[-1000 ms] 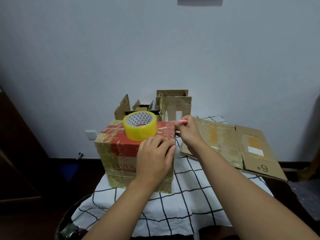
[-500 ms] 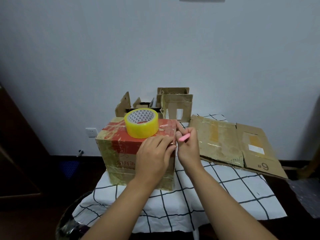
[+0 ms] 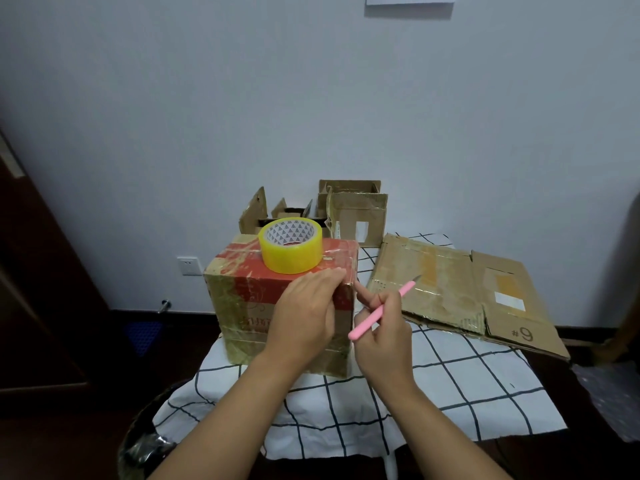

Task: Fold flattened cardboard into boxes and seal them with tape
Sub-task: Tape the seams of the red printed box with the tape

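A folded brown and red cardboard box [image 3: 249, 299] stands on the checked tablecloth [image 3: 450, 382]. On its top sits a yellow tape roll [image 3: 290, 251]. My left hand [image 3: 304, 317] lies flat against the box's near right corner, fingers straight, pressing the tape down. My right hand [image 3: 384, 337] is just right of the box and grips a pink craft knife [image 3: 381, 311], blade pointing up and to the right. Its index finger reaches toward the box corner. A flattened cardboard sheet marked #9 [image 3: 460, 289] lies to the right.
Two open cardboard boxes [image 3: 356, 216] stand at the back against the wall. A dark bin with a plastic liner [image 3: 145, 441] is below the table's left front. A wall socket [image 3: 189, 265] is left of the box. Dark furniture fills the left edge.
My right hand has come down from the box's top far right corner to beside its near right edge, and the pink knife now points up and outward. My left hand stays on the corner.
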A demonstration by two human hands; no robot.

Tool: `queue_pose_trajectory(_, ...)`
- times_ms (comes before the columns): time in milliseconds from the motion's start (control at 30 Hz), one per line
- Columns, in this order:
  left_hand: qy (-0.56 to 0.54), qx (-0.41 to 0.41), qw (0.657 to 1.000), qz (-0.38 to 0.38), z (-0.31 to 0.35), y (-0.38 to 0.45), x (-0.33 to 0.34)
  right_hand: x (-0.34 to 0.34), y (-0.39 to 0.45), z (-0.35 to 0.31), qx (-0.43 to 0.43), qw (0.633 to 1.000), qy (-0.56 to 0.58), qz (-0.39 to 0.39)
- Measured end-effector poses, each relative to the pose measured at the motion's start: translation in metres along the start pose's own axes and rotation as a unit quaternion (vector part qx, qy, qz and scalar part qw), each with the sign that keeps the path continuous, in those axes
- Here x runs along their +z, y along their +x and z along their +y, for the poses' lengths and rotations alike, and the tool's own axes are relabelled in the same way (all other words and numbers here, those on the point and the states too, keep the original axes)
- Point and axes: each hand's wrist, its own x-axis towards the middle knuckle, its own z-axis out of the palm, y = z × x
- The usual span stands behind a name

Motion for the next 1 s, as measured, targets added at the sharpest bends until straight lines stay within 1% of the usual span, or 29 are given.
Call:
queue_pose_trajectory(100,-0.025,-0.015,1.000,0.002,0.002,0.004,-0.013,-0.003,0.013,-0.010,0.027,0.999,0.034,0.015)
queue_pose_trajectory(167,-0.007,-0.026,0.999,0.042,-0.001,0.011,-0.024,-0.004,0.027,-0.019,0.009,0.999,0.028,0.013)
queue_pose_trajectory(233,0.035,-0.056,0.994,0.092,-0.011,0.020,-0.036,-0.003,0.045,-0.030,-0.016,1.000,0.010,-0.017)
queue_pose_trajectory(267,0.052,-0.081,0.991,0.097,-0.017,0.025,-0.043,-0.001,0.056,-0.035,-0.016,0.999,0.001,-0.040)
queue_pose_trajectory(300,0.063,-0.109,0.989,0.078,-0.023,0.030,-0.049,0.003,0.067,-0.038,-0.005,0.998,-0.007,-0.066)
queue_pose_trajectory(400,0.089,-0.166,0.981,-0.052,-0.038,0.043,-0.064,0.012,0.096,-0.041,0.050,0.989,-0.010,-0.137)
queue_pose_trajectory(467,0.110,-0.159,0.975,-0.106,-0.044,0.049,-0.068,0.015,0.106,-0.040,0.063,0.985,-0.024,-0.158)
queue_pose_trajectory(533,0.104,-0.139,0.978,-0.113,-0.046,0.054,-0.072,0.015,0.110,-0.043,0.051,0.987,-0.045,-0.148)
queue_pose_trajectory(633,0.074,-0.124,0.987,-0.063,-0.044,0.057,-0.077,0.013,0.111,-0.055,-0.012,0.992,-0.041,-0.118)
queue_pose_trajectory(700,0.042,-0.141,0.989,-0.024,-0.040,0.056,-0.086,0.011,0.110,-0.071,-0.067,0.989,-0.053,-0.122)
queue_pose_trajectory(733,0.017,-0.155,0.988,-0.017,-0.035,0.054,-0.093,0.011,0.109,-0.081,-0.095,0.985,-0.058,-0.134)
queue_pose_trajectory(800,-0.025,-0.162,0.986,-0.031,-0.027,0.048,-0.108,0.010,0.105,-0.102,-0.158,0.971,-0.068,-0.166)
queue_pose_trajectory(900,-0.102,-0.184,0.975,-0.071,-0.015,0.031,-0.130,0.007,0.091,-0.136,-0.245,0.934,-0.107,-0.238)
queue_pose_trajectory(1000,-0.186,-0.232,0.950,-0.098,-0.007,0.008,-0.147,0.004,0.072,-0.161,-0.282,0.890,-0.157,-0.321)
